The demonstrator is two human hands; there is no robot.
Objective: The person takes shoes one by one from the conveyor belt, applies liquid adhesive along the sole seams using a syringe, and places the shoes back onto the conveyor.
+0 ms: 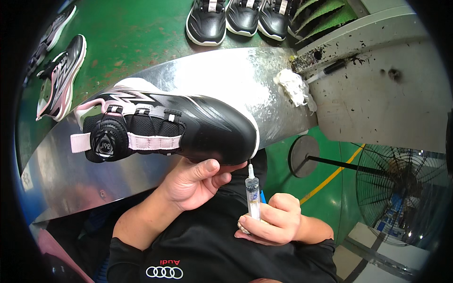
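Note:
A black sneaker (214, 127) with pink trim, a white sole and a round dial on its tongue lies over the metal bench, toe to the right. My left hand (196, 181) grips it from below near the forefoot; the thumb shows, while some fingers are hidden under the shoe. In my right hand (273, 221) is a clear syringe (253, 193), held upright with the fingers wrapped round its lower end. The syringe's thin tip meets or nearly meets the sole edge at the toe; I cannot tell whether they touch.
Under the shoe is a shiny metal bench (278, 118). Crumpled white tissue (295, 87) and a marker (330, 70) lie by a grey machine housing (377, 80). More black sneakers (206, 23) stand beyond, and another shoe (66, 78) is at left. A floor fan (401, 188) stands at right.

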